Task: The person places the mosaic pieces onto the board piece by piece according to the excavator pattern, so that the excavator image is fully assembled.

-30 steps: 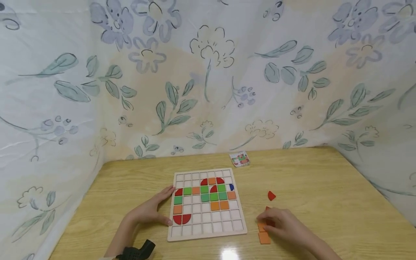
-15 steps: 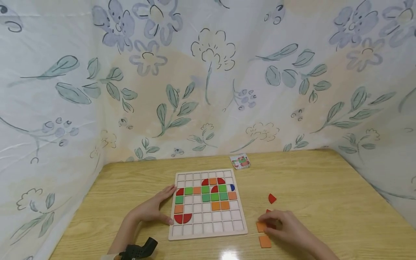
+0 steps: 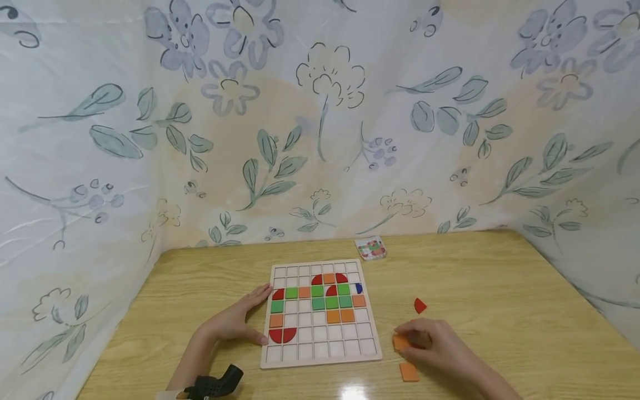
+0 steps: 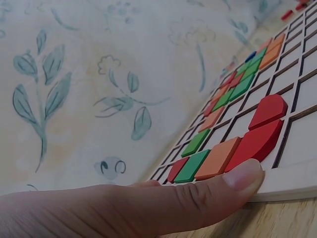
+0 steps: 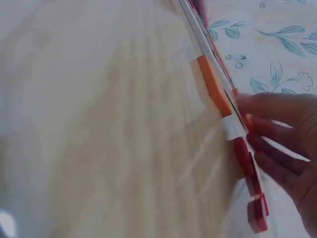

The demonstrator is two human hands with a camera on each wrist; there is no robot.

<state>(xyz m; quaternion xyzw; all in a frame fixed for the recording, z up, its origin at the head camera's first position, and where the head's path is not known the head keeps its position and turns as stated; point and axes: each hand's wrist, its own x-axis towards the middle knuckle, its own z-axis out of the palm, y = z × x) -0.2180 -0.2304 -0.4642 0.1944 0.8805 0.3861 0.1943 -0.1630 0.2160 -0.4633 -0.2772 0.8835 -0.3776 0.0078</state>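
A wooden grid board (image 3: 306, 351) lies on the table, partly filled with red rounded pieces, green and orange square tiles and one blue piece (image 3: 358, 288). Along its left edge my left hand (image 3: 227, 319) is spread, fingers near the upper part and thumb lower down. In the left wrist view the thumb (image 4: 218, 191) rests against the board's rim beside a red piece (image 4: 255, 144). Right of the board, my right hand (image 3: 437, 345) pinches an orange square tile (image 3: 400, 343) between thumb and fingers. Another orange tile (image 3: 408, 372) lies just below that hand.
A red quarter-circle piece (image 3: 420, 305) lies beyond the right hand. Behind the board is a small pattern card (image 3: 371, 248). A black device (image 3: 215, 383) sits at the left wrist. Floral cloth (image 3: 320, 139) hangs at the table's back and sides.
The orange tile under my right fingers has shifted slightly away and left, and it now looks gripped. The loose orange tile stands farther apart from it than a second ago. My left hand stays put.
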